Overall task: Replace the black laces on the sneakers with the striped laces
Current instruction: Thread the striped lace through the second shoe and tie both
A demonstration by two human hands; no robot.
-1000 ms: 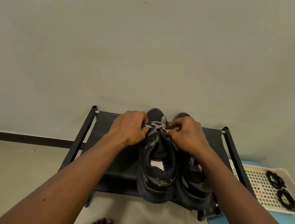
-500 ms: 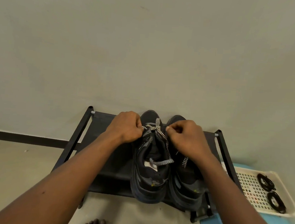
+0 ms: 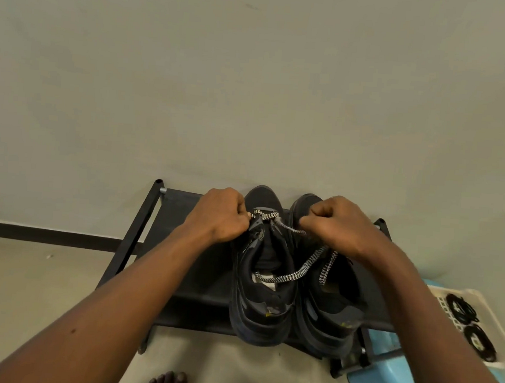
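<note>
The rack point(image 3: 201, 284) stands on pale floor point(image 3: 41, 280) against a grey wall point(image 3: 253, 85). On it, both sneakers point(image 3: 261, 310) point lengthwise at the wall. Left hand point(image 3: 222, 216) pinches the striped lace point(image 3: 269, 214); right hand point(image 3: 337, 225) seemingly grips it too.

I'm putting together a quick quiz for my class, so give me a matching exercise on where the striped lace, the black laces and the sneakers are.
Things:
1 striped lace
2 black laces
3 sneakers

Places:
A in the white tray
B on the black rack
C pinched between the left hand and the right hand

Pairs: 1-C, 2-A, 3-B
</note>
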